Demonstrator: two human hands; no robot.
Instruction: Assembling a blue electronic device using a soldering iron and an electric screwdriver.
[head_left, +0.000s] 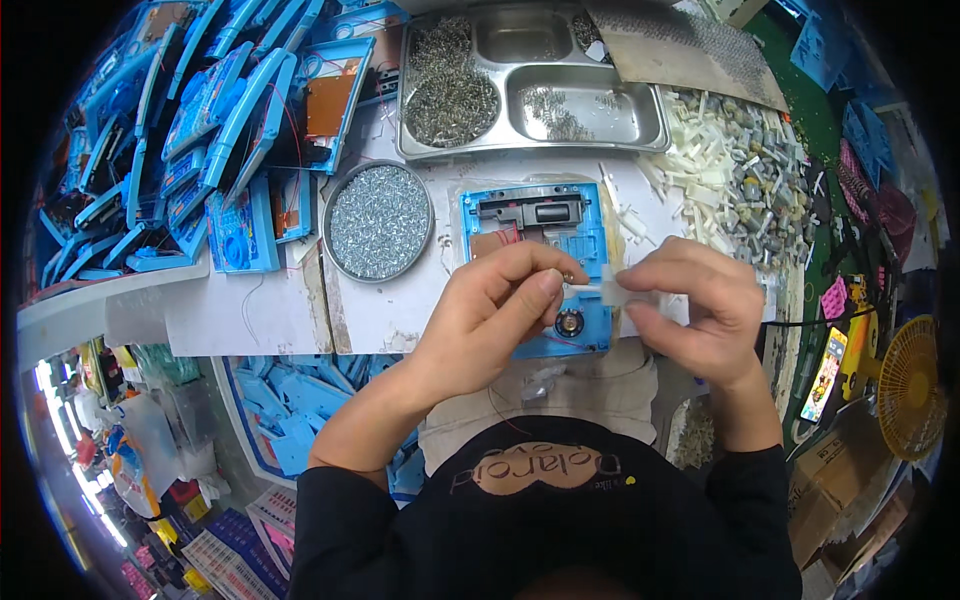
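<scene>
Close over an open blue plastic casing (590, 240), both my hands meet at a small white plastic piece with a thin stem (582, 288) and a translucent flat end (611, 286). My left hand (485, 315) is closed in a pinch at the stem end, where a tiny metallic bit shows at the fingertips. From the other side, thumb and fingers of my right hand (705, 300) close around the flat end. Inside the casing are a black mechanism (530, 211), a round speaker-like part (569, 322) and red wires. My left hand hides part of the casing.
A round dish of screws (378, 220) stands left of the casing. Behind is a metal compartment tray (640, 145) with small metal parts. White plastic pieces (700, 150) heap at right beside small motors (765, 190). Blue casings (235, 110) pile up at far left; more lie in a bin (290, 410) below.
</scene>
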